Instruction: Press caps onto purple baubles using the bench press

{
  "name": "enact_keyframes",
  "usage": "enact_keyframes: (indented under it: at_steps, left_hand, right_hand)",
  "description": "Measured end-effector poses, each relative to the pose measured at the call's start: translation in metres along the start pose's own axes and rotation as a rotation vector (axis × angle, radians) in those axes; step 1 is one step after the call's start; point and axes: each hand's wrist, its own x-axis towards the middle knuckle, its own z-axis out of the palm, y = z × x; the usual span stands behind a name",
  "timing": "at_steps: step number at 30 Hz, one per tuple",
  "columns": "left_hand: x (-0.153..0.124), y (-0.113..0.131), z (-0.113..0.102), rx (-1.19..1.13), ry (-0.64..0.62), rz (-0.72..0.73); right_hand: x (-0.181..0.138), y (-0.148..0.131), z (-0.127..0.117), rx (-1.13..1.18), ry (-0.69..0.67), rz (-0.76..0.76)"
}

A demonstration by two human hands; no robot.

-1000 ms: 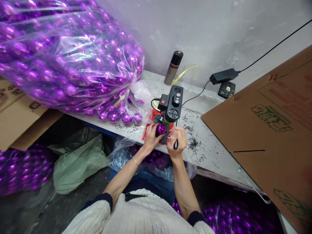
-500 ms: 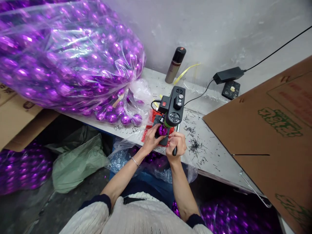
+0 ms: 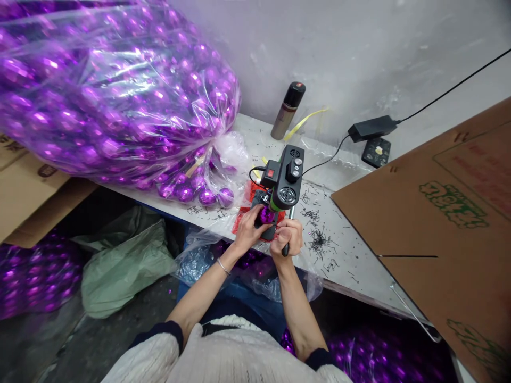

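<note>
A small black bench drill press stands on the table, with red plastic around its base. My left hand pinches a shiny purple ball under the machine's green-ringed spindle. The ball's top is partly hidden by the machine's head. My right hand is wrapped around the machine's lever, whose black tip shows below my fingers and whose metal rod rises above them.
A big clear bag of purple balls fills the left of the table. Behind stands a spray can; a power adapter is cabled to the machine. Black scraps lie right of it. A cardboard box occupies the right.
The view has shifted slightly. Both hands keep their places at the ball and the lever, with little visible movement.
</note>
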Motion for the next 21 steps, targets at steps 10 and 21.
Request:
enact_keyframes:
  at_steps: [10,21]
  left_hand:
    - [0.002,-0.001,0.001,-0.016,0.012,0.038]
    - [-0.047,0.005,-0.029,0.064,0.056,0.226]
  right_hand:
    - [-0.005,0.005,0.008,-0.017,0.045,-0.075]
    - [0.060,-0.041,-0.012,0.048,-0.013,0.212]
